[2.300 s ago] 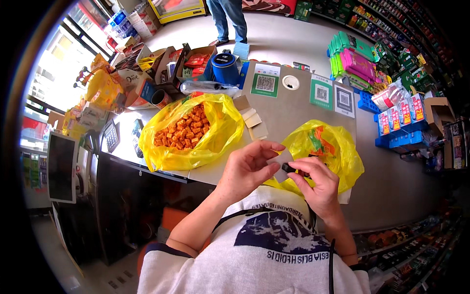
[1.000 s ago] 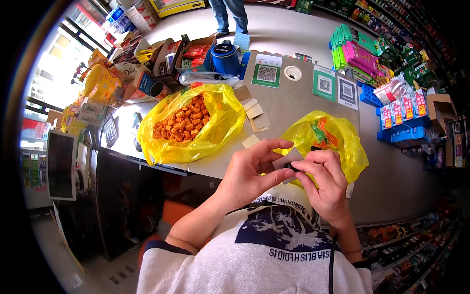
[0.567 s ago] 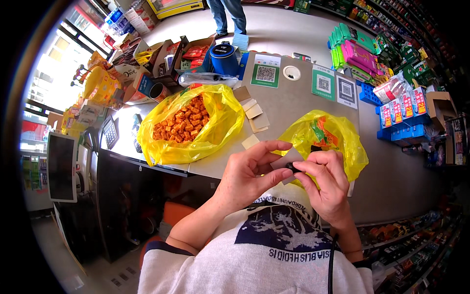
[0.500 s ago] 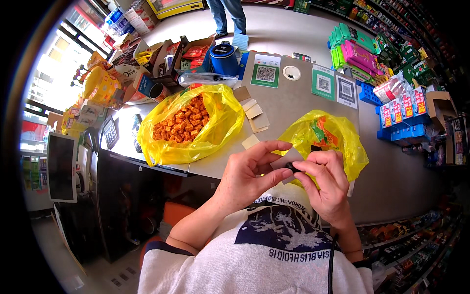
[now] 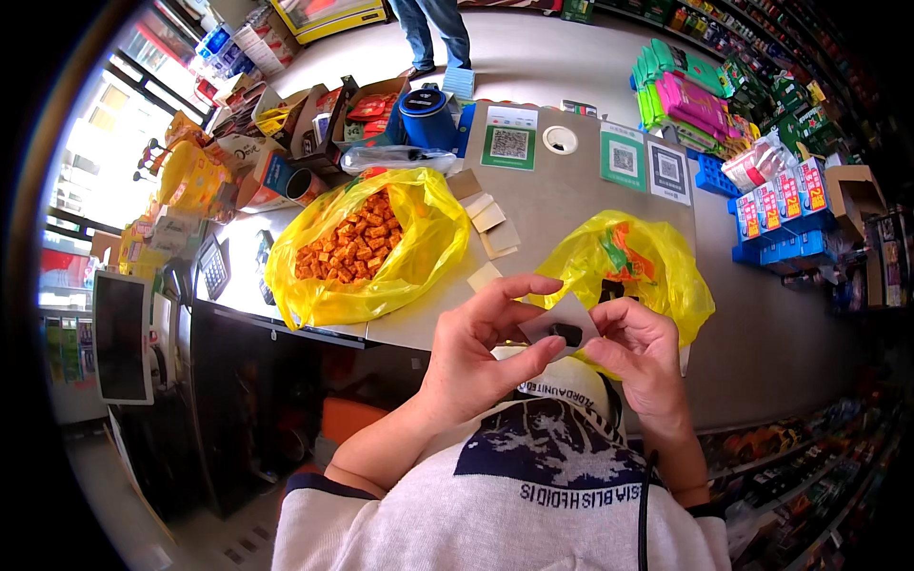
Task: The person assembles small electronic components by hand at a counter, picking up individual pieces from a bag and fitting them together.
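My left hand [image 5: 486, 343] pinches a small white paper square [image 5: 566, 309] between thumb and fingers. On the paper rests a small dark piece [image 5: 567, 334], its kind too small to tell. My right hand [image 5: 643, 350] grips the paper's right edge with thumb and forefinger. Beyond that hand stands an open yellow plastic bag [image 5: 687, 271], with an orange-and-green packet [image 5: 624, 252] and something dark inside. To the left, a larger yellow plastic bag [image 5: 433, 224] lies open around a heap of small orange-red cubes [image 5: 350, 240]. Loose paper squares [image 5: 498, 236] lie between the bags.
On the grey counter [image 5: 571, 186] are code cards [image 5: 624, 157], a blue canister [image 5: 430, 119] and boxes of packets [image 5: 373, 109]. A calculator [image 5: 213, 266] and a monitor [image 5: 124, 336] are at left. Blue-and-white cartons [image 5: 781, 205] stand at right. A person [image 5: 433, 33] stands beyond the counter.
My right fingers have moved off the dark piece to the paper's right edge. The dark piece now shows on the paper, which is spread more openly between both hands.
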`<state>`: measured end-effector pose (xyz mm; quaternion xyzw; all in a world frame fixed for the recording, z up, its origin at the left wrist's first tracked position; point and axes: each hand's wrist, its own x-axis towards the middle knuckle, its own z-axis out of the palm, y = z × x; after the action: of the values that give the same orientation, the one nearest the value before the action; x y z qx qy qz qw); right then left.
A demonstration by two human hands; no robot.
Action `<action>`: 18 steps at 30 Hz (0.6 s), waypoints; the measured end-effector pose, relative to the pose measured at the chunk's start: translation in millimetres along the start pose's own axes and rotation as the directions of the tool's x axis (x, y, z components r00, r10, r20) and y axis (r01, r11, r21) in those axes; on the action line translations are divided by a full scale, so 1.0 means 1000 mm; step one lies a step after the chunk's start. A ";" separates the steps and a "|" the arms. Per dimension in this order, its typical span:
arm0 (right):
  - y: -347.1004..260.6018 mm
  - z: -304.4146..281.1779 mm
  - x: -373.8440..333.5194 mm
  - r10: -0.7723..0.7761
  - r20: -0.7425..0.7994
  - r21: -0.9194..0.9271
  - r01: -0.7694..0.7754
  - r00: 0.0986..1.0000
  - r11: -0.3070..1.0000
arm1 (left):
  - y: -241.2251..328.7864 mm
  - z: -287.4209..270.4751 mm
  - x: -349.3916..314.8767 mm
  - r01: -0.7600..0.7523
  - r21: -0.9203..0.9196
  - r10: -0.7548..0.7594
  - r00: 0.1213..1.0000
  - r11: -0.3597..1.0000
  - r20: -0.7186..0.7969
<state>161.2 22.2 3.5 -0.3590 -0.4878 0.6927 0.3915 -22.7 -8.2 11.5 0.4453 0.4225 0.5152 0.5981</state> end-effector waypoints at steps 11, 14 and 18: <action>-0.004 0.005 -0.001 0.031 -0.064 -0.023 -0.033 0.997 0.999 | 0.003 0.002 -0.002 0.036 0.052 -0.037 0.999 0.998 0.019; -0.005 0.006 0.000 0.035 -0.058 0.019 -0.034 0.998 0.999 | -0.001 0.000 -0.002 0.021 -0.073 -0.020 1.000 0.997 0.013; -0.007 0.007 0.000 0.051 -0.056 0.051 -0.048 0.997 0.998 | 0.000 0.001 -0.004 0.026 -0.060 -0.025 1.000 0.998 0.011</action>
<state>156.0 20.7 11.9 -0.3810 -0.4501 0.7035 0.3966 -22.2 -11.8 12.4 0.4244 0.4094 0.5176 0.6200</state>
